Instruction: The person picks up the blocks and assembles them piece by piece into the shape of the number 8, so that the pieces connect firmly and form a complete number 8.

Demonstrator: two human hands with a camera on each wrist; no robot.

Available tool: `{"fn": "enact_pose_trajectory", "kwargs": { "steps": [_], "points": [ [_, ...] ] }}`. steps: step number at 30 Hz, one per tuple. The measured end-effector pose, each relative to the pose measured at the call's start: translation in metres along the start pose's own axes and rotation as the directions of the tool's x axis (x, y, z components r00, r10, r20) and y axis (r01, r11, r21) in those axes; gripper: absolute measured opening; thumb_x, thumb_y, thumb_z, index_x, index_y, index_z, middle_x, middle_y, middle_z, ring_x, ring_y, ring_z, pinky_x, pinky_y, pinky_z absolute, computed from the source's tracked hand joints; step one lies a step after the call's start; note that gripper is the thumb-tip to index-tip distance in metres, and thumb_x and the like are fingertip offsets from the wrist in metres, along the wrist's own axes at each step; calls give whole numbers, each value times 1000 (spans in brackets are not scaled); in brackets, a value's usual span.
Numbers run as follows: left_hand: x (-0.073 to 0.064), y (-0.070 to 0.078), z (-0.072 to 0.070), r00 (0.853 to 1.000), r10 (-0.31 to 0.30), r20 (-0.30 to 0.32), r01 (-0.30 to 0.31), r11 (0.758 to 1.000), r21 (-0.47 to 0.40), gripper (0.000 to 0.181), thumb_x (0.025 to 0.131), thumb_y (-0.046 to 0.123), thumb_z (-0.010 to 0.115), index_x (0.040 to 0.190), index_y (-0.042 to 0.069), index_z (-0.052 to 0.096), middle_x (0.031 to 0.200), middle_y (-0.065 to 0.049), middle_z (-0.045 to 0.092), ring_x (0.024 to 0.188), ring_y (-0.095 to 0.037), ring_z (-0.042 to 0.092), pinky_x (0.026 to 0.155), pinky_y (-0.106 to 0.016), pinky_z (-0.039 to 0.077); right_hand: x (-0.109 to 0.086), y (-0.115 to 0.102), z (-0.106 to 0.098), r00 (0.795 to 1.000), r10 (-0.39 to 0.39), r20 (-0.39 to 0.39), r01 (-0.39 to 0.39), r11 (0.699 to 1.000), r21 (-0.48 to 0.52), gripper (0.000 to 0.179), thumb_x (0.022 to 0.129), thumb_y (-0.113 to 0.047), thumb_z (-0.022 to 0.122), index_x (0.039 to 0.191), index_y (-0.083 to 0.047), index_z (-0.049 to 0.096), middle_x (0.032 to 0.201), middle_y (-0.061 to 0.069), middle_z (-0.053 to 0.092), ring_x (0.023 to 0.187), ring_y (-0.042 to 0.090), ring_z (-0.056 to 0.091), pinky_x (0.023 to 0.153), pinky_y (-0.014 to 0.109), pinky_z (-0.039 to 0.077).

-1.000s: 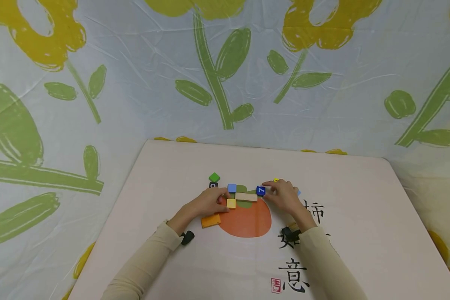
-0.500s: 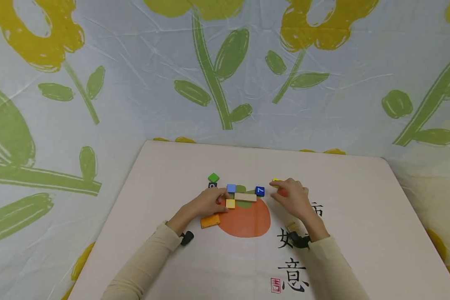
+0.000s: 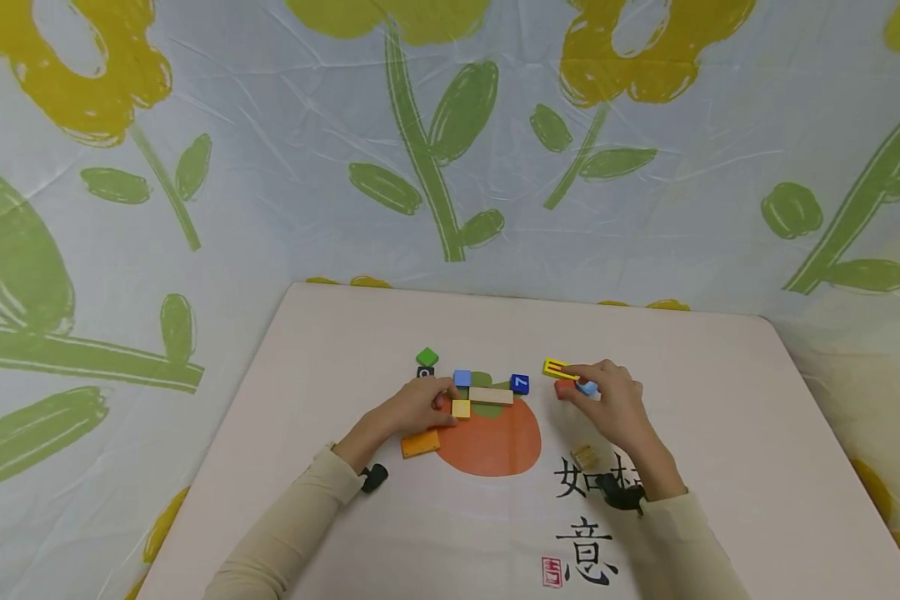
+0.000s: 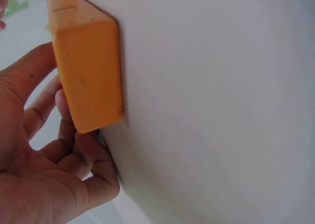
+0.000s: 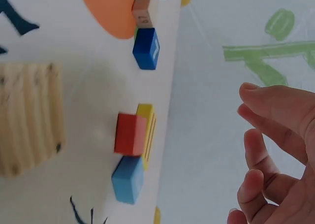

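My left hand rests among the blocks on the printed fruit, thumb and index finger curled at the front and back sides of a small yellow block. An orange block lies beside this hand; in the left wrist view it hides part of the fingers. My right hand hovers at the right, thumb and fingers apart with nothing between them. Below its fingertips are a red block, a light blue block and a yellow block with dark red stripes.
A pale wooden plank lies between a light blue block and a dark blue block marked 7. Behind the left hand sit a black block and a green one. A ridged wooden block lies near the right wrist.
My right hand has drawn away from the dark blue block to the right, over the red and striped yellow blocks, which show more now. The left hand has stayed in place.
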State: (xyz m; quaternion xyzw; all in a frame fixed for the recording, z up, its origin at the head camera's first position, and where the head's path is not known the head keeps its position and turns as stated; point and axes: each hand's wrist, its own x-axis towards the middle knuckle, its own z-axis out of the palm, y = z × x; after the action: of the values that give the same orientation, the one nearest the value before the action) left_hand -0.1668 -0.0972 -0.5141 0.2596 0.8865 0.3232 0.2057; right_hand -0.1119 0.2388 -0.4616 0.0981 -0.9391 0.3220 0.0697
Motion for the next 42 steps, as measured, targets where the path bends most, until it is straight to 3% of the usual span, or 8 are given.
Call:
{"fn": "enact_pose_trajectory", "kwargs": {
  "steps": [9, 18, 26, 34, 42],
  "points": [
    [0, 0, 0, 1000, 7, -1, -7, 1000, -7, 32, 88, 27, 80, 114, 17, 64, 83, -2, 52, 80, -16, 49, 65, -28, 39, -7, 28, -3, 996, -1, -91, -2, 999, -32, 32, 87, -8, 78, 118, -8, 73, 93, 12, 61, 81, 31, 47, 73, 49, 24],
    [-1, 0, -2, 1000, 5, 1, -5, 1000, -4, 32, 88, 27, 80, 114, 17, 64, 82, -1, 52, 80, -16, 49, 65, -28, 38, -6, 48, 2, 993, 86, -80, -87, 996, -3, 31, 92, -15, 73, 121, -8, 71, 96, 13, 60, 84, 30, 47, 70, 46, 26],
    [-1, 1, -3, 1000, 6, 7, -6, 1000, -20, 31, 88, 27, 80, 114, 18, 64, 82, -1, 51, 79, -16, 48, 64, -28, 38, -5, 66, 10, 981, 191, -47, -189, 981, 42, 36, 94, -23, 72, 124, -4, 68, 98, 16, 59, 70, 24, 47, 49, 32, 40],
    [0, -1, -3, 1000, 5, 9, -5, 1000, -25, 31, 88, 27, 80, 113, 18, 64, 81, 0, 51, 77, -15, 48, 63, -28, 38, -4, 72, 12, 957, 291, 8, -291, 956, 34, 42, 91, -24, 75, 124, 0, 65, 99, 17, 60, 77, 27, 56, 56, 34, 43],
    [0, -1, -3, 1000, 5, 10, -5, 1000, -27, 31, 88, 27, 80, 113, 18, 64, 82, 0, 52, 78, -16, 48, 64, -28, 38, -2, 74, 15, 932, 358, 58, -359, 933, -1, 49, 89, -31, 76, 125, 0, 63, 99, 15, 62, 80, 27, 54, 67, 38, 36]
  ]
}}
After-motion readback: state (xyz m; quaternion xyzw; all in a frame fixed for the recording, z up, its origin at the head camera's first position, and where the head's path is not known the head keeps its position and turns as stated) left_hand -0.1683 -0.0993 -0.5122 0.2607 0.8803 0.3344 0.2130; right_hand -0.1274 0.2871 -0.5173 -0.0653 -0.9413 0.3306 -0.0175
